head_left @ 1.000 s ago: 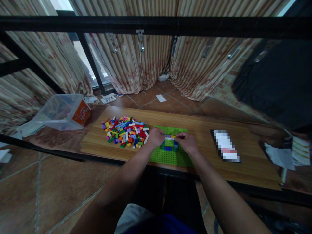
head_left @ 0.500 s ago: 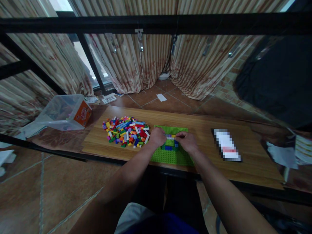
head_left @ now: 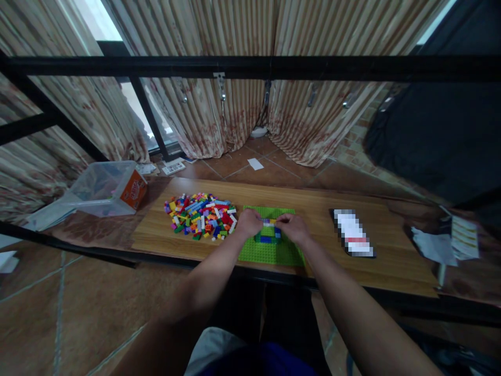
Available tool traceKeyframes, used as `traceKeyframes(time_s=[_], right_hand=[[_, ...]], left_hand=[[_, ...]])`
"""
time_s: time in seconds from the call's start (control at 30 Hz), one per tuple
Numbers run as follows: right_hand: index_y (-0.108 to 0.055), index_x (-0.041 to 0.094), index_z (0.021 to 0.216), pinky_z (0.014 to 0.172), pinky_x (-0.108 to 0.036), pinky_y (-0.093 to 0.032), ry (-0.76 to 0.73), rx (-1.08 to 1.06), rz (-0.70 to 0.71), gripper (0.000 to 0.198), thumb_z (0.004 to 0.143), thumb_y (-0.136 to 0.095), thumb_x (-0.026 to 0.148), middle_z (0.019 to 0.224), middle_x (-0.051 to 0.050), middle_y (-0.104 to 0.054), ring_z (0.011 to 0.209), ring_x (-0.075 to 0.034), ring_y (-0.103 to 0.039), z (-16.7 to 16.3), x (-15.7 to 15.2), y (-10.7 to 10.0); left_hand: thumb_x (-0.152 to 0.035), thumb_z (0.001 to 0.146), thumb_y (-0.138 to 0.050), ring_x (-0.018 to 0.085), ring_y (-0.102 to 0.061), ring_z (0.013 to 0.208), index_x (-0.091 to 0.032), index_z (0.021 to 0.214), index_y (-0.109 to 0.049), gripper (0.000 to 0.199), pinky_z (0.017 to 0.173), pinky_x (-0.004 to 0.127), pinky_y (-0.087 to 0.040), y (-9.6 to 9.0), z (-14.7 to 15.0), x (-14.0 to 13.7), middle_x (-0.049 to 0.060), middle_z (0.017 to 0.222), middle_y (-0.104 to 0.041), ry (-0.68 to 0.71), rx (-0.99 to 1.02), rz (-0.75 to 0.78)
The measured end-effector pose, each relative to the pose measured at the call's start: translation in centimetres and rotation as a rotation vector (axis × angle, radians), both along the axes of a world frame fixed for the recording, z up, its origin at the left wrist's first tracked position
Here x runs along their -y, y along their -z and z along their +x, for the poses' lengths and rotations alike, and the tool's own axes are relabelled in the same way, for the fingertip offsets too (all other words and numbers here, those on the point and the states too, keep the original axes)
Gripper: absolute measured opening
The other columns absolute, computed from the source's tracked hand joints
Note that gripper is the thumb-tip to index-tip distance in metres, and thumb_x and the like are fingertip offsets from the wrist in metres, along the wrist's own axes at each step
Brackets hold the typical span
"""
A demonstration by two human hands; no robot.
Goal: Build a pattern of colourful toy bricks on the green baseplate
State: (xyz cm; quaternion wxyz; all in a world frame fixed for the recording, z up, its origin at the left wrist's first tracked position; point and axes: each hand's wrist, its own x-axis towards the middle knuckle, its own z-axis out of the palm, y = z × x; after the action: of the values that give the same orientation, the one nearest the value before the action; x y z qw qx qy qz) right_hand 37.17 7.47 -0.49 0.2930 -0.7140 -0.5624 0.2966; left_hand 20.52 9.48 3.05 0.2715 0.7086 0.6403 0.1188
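Observation:
A green studded baseplate [head_left: 270, 257] lies on the wooden board, with a low, roughly square frame of building bricks [head_left: 267, 239] on it. Blue bricks form the frame's near side, and white, yellow and purple ones show along its far side. My left hand [head_left: 249, 223] is closed at the left end of that far row, its fingertips partly hidden behind the hand. At the row's right end, my right hand [head_left: 293, 226] pinches with thumb and index finger. Both hands grip at the bricks; the exact piece under the fingers is too small to tell.
A heap of loose coloured bricks [head_left: 203, 215] lies left of the baseplate. Beyond it stands a clear plastic box [head_left: 107, 188] with an orange label. A phone [head_left: 353, 233], its screen blurred, rests to the right. Papers [head_left: 434, 245] lie at the far right.
The whole view has tilted up and shifted slightly. Both hands stay at the far row of the brick frame, with little visible movement of the fingers.

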Motion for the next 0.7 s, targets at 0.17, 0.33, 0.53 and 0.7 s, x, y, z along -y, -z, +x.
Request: traceKeyframes(time_s=[0.17, 0.33, 0.53, 0.7], right_hand=[[-0.071, 0.022, 0.070, 0.060, -0.027, -0.046, 0.011, 0.034, -0.038, 0.014, 0.063, -0.076, 0.032, 0.068, -0.001, -0.070, 0.064, -0.016, -0.063, -0.08, -0.43, -0.22], [-0.071, 0.021, 0.071, 0.060, -0.027, -0.045, 0.030, 0.075, -0.054, 0.013, 0.061, -0.077, 0.029, 0.070, -0.002, -0.070, 0.065, -0.017, -0.063, -0.25, -0.56, -0.43], [-0.072, 0.020, 0.072, 0.057, -0.025, -0.044, 0.005, 0.081, -0.060, 0.014, 0.062, -0.076, 0.029, 0.067, 0.000, -0.069, 0.063, -0.016, -0.062, -0.09, -0.52, -0.47], [-0.073, 0.020, 0.070, 0.057, -0.025, -0.043, -0.008, 0.084, -0.053, 0.013, 0.062, -0.076, 0.029, 0.067, -0.001, -0.070, 0.064, -0.016, -0.063, -0.06, -0.63, -0.24]], left_hand=[[-0.025, 0.076, -0.065, 0.020, -0.069, 0.084, -0.018, 0.089, -0.076, 0.018, 0.076, 0.024, -0.052, 0.33, 0.42, -0.10, 0.006, 0.086, -0.076, -0.021, 0.008, 0.001], [-0.024, 0.074, -0.067, 0.019, -0.068, 0.087, -0.019, 0.089, -0.075, 0.018, 0.078, 0.024, -0.052, 0.61, 0.71, -0.24, 0.005, 0.085, -0.075, -0.036, 0.002, 0.002], [-0.021, 0.075, -0.063, 0.018, -0.067, 0.087, -0.017, 0.088, -0.075, 0.018, 0.081, 0.025, -0.052, 0.38, 0.68, -0.41, 0.005, 0.087, -0.075, -0.012, -0.004, -0.019], [-0.019, 0.075, -0.062, 0.019, -0.067, 0.090, -0.016, 0.089, -0.075, 0.019, 0.083, 0.026, -0.051, 0.57, 0.73, -0.51, 0.006, 0.089, -0.075, -0.001, -0.008, -0.024]])
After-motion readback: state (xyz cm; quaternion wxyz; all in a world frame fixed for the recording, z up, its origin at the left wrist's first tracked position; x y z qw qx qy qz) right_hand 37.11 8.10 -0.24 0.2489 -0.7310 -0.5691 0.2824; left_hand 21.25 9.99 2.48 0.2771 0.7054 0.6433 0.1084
